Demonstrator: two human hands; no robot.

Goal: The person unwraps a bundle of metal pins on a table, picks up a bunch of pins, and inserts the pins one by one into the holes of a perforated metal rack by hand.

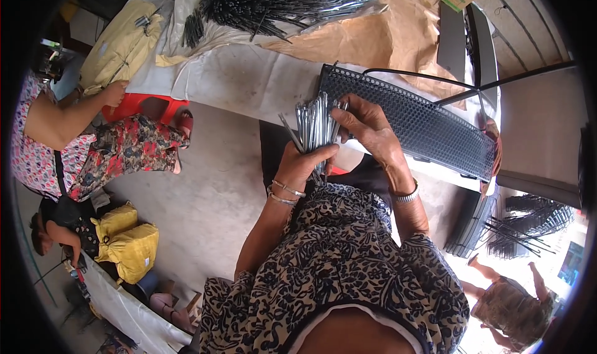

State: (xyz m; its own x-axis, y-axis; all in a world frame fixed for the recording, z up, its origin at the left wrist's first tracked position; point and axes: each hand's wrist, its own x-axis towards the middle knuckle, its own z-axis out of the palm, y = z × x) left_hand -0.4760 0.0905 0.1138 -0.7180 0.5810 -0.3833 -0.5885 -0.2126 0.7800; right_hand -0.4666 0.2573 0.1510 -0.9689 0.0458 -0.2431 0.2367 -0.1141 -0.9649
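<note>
A bundle of thin, shiny metal rods (314, 125) stands roughly upright in front of my body. My left hand (306, 161) is wrapped round its lower part, with one rod leaning out to the left. At the bundle's upper right, my right hand (368, 127) has thumb and fingers pinched on rod ends. How many rods it grips is hidden. Just beyond my right hand lies a long black perforated tray (410, 114) at the table edge. A large heap of dark metal rods (261, 9) lies farther back on the table.
White sheeting (230, 74) and brown paper (367, 34) cover the table. At left, a person (56, 127) sits by a red stool (146, 107) and a yellow sack (121, 43). More yellow sacks (127, 245), stacked racks with rods (522, 223) and a small person (516, 310) are around me.
</note>
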